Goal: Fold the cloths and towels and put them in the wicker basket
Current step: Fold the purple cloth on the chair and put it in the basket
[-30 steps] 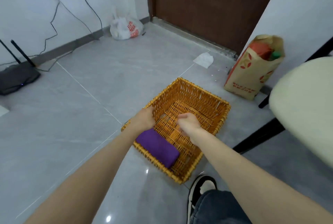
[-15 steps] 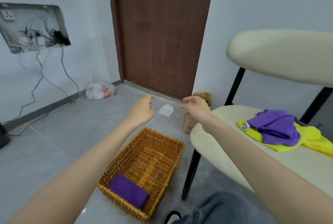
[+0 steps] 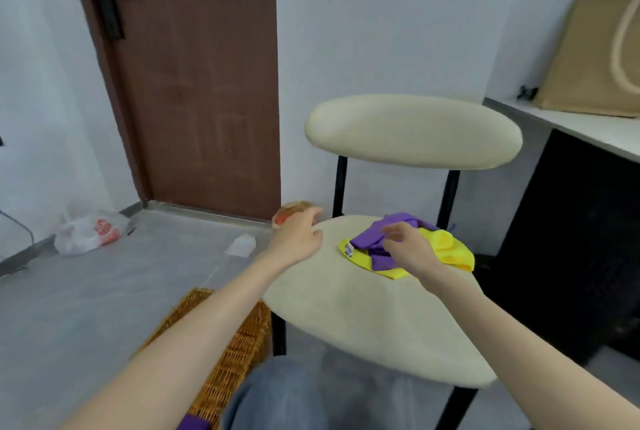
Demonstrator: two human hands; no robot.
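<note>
A crumpled purple cloth (image 3: 379, 241) lies on top of a yellow cloth (image 3: 446, 249) on the cream chair seat (image 3: 374, 308). My right hand (image 3: 408, 248) hovers just over the purple cloth with loosely curled fingers and holds nothing. My left hand (image 3: 299, 234) hangs over the seat's left edge, also empty with relaxed fingers. The wicker basket (image 3: 225, 360) stands on the floor to the left of the chair, partly hidden by my left forearm. A corner of a folded purple cloth (image 3: 194, 423) shows in it at the bottom edge.
The chair's backrest (image 3: 412, 132) rises behind the cloths. A brown door (image 3: 197, 83) and a white plastic bag (image 3: 90, 230) are at the left. A paper bag (image 3: 287, 213) peeks behind my left hand. A shelf with a tan tote bag (image 3: 595, 55) stands right.
Both hands have left the basket, where the folded purple cloth stays, and risen to the chair seat. My view swung up and right, and the right hand now reaches the purple cloth.
</note>
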